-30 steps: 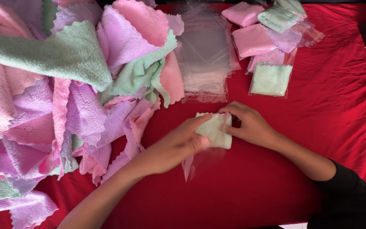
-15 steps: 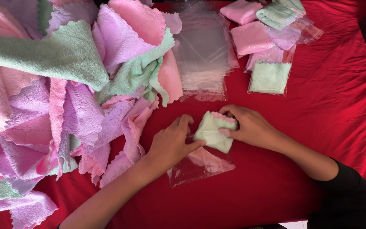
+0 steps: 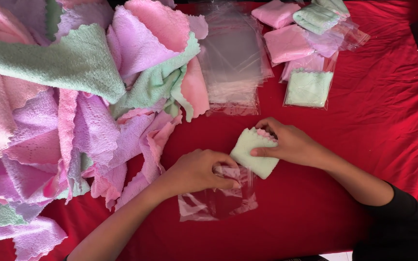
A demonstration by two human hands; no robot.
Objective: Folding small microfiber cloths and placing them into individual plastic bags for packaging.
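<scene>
Between both hands, folded green cloth [image 3: 253, 153] slants toward clear bag [image 3: 218, 197].

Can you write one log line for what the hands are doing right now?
left hand: holds bag mouth | right hand: holds folded cloth at bag | cloth not inside

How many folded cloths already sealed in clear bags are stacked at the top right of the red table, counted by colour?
Pink folded cloths in clear bags: 3, for example and; the third is partly hidden.
Green folded cloths in clear bags: 2.
Total: 5 that can be told apart; the pile overlaps, so more may be hidden.
</scene>
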